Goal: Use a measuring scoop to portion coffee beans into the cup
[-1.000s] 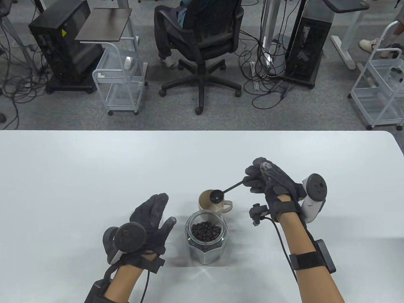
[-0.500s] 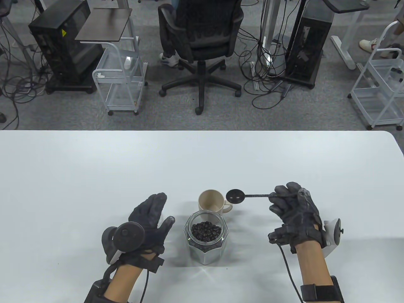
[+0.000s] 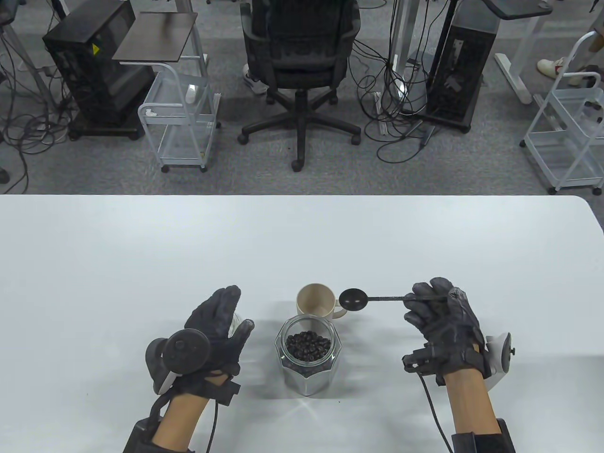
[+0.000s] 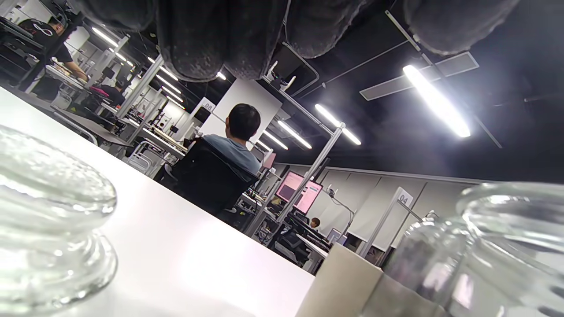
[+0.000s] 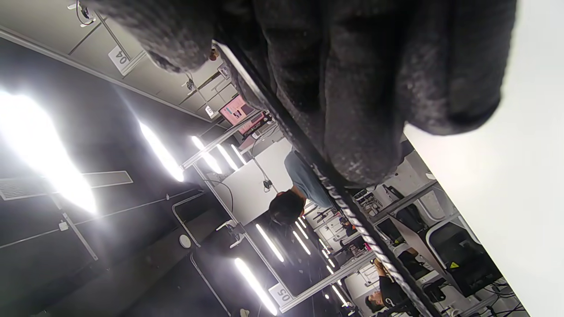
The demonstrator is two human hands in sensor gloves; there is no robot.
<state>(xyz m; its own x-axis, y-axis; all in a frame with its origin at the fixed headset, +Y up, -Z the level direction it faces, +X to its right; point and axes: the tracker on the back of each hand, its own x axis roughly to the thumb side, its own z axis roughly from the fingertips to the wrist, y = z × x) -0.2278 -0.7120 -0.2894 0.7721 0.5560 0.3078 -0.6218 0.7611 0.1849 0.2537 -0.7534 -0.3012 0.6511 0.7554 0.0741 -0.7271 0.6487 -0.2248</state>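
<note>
A glass jar of coffee beans stands open at the table's front centre. Just behind it stands a beige cup. My right hand grips the handle of the black measuring scoop and holds it level. Its bowl hovers just right of the cup's rim, and no beans show in it. The handle runs under my fingers in the right wrist view. Left of the jar, my left hand is open with straight fingers. It partly covers the glass lid. The left wrist view also shows the jar and the cup.
The white table stretches wide behind and beside the objects. Past its far edge stand an office chair, a wire cart and computer towers on the floor.
My right hand pulled back to the right from above the cup. The scoop went from tipped over the cup to level beside it. My left hand slid slightly left.
</note>
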